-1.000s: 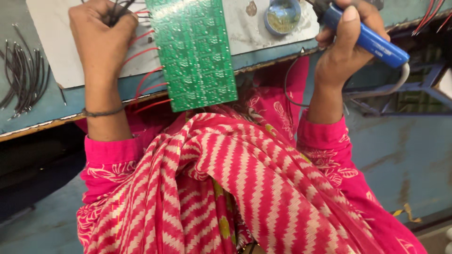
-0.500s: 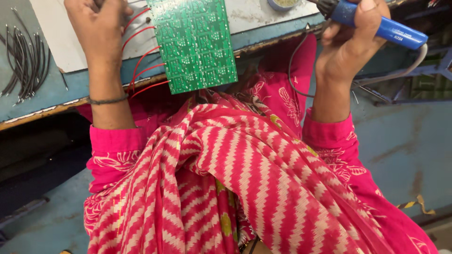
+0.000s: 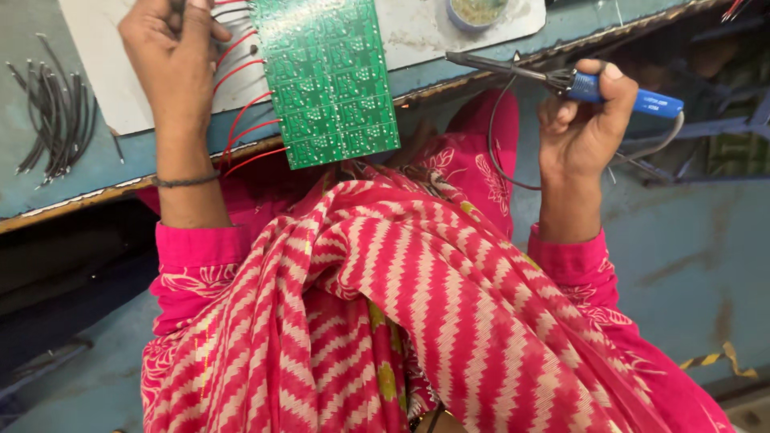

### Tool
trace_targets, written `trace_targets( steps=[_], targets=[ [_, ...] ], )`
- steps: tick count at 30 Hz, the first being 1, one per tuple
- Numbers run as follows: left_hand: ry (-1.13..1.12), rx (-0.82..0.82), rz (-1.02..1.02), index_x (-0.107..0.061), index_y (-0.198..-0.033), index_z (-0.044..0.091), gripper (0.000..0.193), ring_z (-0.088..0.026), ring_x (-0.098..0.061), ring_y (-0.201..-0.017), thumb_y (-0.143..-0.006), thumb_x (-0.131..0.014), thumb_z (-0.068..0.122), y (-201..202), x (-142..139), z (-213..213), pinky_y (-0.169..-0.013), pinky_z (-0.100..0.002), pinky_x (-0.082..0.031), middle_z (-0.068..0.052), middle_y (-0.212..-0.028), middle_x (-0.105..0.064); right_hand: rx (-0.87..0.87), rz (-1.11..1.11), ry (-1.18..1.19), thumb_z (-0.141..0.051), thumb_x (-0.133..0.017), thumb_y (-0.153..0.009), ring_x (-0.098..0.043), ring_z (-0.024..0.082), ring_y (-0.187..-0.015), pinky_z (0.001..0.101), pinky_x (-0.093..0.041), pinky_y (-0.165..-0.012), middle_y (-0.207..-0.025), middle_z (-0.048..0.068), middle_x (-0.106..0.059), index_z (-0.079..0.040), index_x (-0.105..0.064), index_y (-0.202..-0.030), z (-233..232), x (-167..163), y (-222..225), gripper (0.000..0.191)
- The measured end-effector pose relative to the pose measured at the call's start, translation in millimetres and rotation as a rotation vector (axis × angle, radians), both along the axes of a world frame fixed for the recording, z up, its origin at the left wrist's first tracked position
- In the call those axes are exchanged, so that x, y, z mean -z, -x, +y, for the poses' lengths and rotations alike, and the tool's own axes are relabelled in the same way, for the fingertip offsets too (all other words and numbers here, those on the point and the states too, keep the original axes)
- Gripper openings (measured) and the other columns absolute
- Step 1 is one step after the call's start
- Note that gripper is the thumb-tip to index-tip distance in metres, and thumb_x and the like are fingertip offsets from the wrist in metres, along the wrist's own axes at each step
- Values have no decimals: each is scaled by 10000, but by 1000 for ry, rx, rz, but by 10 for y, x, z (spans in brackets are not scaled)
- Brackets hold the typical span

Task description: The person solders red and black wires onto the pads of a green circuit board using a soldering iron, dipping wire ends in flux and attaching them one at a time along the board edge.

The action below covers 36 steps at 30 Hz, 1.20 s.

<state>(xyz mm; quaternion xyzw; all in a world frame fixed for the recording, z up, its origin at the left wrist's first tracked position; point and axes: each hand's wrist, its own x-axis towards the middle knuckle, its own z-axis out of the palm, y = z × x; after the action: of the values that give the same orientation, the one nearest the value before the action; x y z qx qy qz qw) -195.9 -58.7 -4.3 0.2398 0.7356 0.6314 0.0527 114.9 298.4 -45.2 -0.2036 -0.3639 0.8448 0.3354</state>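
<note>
Clamped in the right hand (image 3: 579,132), seen from the head camera, is a soldering iron (image 3: 561,80): the fingers are curled shut around its blue handle, with the thumb pressed along the top. Its long axis is laid almost level across the picture, and the dark metal tip is pointed to the left, toward the green circuit board (image 3: 329,76). The tip is held just above the table edge (image 3: 481,76), near the board's right side but apart from it. A grey cord is seen leaving the handle's right end and looping down.

Several red wires (image 3: 241,112) are pinched by the left hand (image 3: 172,48), whose fingers are closed together on them near the top of the picture. Six or so red wires are counted, curved from the hand to the board's left edge, where they are joined.

One board is present, rectangular and flat, its long axis run from the top of the picture toward the person, with the near end hung over the table edge. Its surface is covered by a regular grid of small pale solder pads.

One pale sheet (image 3: 417,32) is laid under the board. One small round tin (image 3: 477,12) is set on it. A loose bundle of dark wire pieces (image 3: 52,112), too many to count, is spread at the left on the blue-grey table.
</note>
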Motion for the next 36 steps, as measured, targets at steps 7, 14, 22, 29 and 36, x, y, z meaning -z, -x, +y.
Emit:
trace_targets(
  steps=[7,14,22,29,36],
  targets=[
    [-81,-20,-152,-671,-1072,-7,128,-65,-502,-513,-1141,-674,101,-12,-114,0,-483,-223,-320,-95,-816,-700,-43,-16,78,-309,-608,-1092,-454,142,-499,262,-354,-495,-627,52,-552,-55,-695,-1080,-12,-23,-3,270],
    [-38,-20,-239,-669,-988,-26,154,-100,-537,-509,-1113,-630,54,105,-150,-55,-466,-240,-327,-138,-834,-716,-86,27,92,-307,-614,-1110,-471,146,-527,264,-347,-511,-641,56,-553,-41,-696,-1055,10,-48,71,283],
    [-168,-88,-540,-645,-1113,-65,50,-255,-753,-721,-1091,-606,-44,228,-272,-135,-585,-309,-569,-199,-878,-733,-99,45,86,-303,-604,-1115,-476,145,-524,264,-345,-508,-641,52,-558,-46,-699,-1051,-83,-63,21,282],
    [-211,-154,-554,-560,-1088,67,174,-230,-781,-691,-972,-645,-32,365,-445,-165,-574,-291,-636,-156,-853,-757,-103,53,81,-299,-607,-1112,-482,141,-514,257,-352,-501,-642,54,-582,-44,-710,-1053,-143,-4,-38,281],
    [-40,-168,-389,-661,-923,29,120,-84,-647,-642,-1040,-686,36,423,-563,-374,-483,-196,-372,-78,-899,-751,-134,65,118,-322,-588,-1095,-485,137,-516,268,-374,-527,-638,37,-588,-63,-720,-1050,-52,16,-10,294]
  ],
)
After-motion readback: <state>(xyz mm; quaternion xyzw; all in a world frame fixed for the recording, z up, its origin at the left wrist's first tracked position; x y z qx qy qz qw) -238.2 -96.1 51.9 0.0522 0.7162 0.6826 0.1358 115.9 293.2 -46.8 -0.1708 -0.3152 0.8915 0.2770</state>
